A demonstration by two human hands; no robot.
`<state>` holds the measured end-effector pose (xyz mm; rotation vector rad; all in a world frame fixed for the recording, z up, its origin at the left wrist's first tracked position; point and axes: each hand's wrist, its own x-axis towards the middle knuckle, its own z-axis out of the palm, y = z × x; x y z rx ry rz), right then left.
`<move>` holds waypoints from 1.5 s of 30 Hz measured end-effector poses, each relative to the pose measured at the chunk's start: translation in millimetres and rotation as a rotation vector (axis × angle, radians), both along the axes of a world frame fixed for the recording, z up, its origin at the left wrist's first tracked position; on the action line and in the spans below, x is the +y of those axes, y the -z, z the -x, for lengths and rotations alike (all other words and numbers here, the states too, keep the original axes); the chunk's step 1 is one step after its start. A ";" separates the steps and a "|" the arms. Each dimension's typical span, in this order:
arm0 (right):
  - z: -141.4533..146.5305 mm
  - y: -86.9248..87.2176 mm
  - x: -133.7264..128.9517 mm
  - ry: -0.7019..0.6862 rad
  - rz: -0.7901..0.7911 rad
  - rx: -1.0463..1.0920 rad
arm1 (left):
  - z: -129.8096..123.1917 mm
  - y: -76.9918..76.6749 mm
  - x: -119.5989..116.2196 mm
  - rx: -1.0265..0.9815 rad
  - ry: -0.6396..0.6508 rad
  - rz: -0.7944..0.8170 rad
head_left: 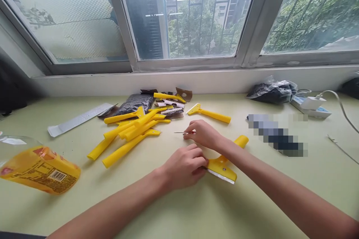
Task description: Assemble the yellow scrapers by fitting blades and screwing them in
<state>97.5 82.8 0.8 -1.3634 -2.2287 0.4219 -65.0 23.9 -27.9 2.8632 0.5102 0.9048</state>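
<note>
My left hand [185, 166] is curled closed against the wide head of a yellow scraper [223, 166], pinning it flat on the pale green tabletop [179, 209]. A metal blade shows along the scraper's lower edge, and its handle runs up and to the right, passing under my right forearm. My right hand [203, 133] sits just above the left, fingers pinched shut on a thin screwdriver [183, 133] whose metal tip points left, away from the scraper.

To the left of both hands lies a loose pile of yellow scraper handles [131, 129], crossing over one another. One more assembled scraper, a single yellow one [209, 113], lies alone beyond my right hand. Behind the pile sit a dark plastic bag [134, 103] and several small blade packets [171, 107]. A silver strip [77, 120] lies farther left, and a yellow snack bag [39, 170] rests near the left edge. At the far right, near the window sill, are a black bag [272, 90] and a white charger [310, 103] with its cable.
</note>
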 end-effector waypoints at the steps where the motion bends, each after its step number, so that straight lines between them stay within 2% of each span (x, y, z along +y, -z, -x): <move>1: -0.5 1.9 0.4 0.002 0.001 -0.004 | 0.1 0.4 0.3 0.002 0.001 -0.002; 9: -0.6 14.2 -1.5 0.037 -0.011 0.029 | 0.2 -0.6 1.1 0.070 0.006 -0.028; 21: 2.0 13.2 -1.9 0.060 -0.023 0.026 | 0.5 -2.9 0.2 0.055 0.016 -0.015; 29: 7.5 15.8 0.7 0.027 -0.056 0.033 | 1.5 -2.8 1.2 0.039 0.023 -0.033; 32: 7.8 9.8 0.5 0.017 -0.086 0.076 | 2.1 -3.6 0.4 0.022 0.029 -0.042; 34: 1.5 -1.9 -2.4 0.034 -0.125 0.132 | 2.1 -3.7 -1.3 0.003 0.026 -0.008; 37: -19.5 -24.9 -17.4 0.112 -0.206 0.247 | 1.1 -4.4 -4.8 -0.109 -0.027 0.188; 40: -42.9 -35.6 -46.3 0.229 -0.264 0.514 | -0.5 -7.3 -5.4 -0.270 -0.129 0.586; 43: -50.6 -22.3 -76.7 0.315 -0.172 0.666 | -1.4 -11.8 -0.5 -0.380 -0.269 1.042; 45: -44.6 -6.0 -89.6 0.278 -0.070 0.694 | -1.5 -14.8 3.9 -0.463 -0.325 1.204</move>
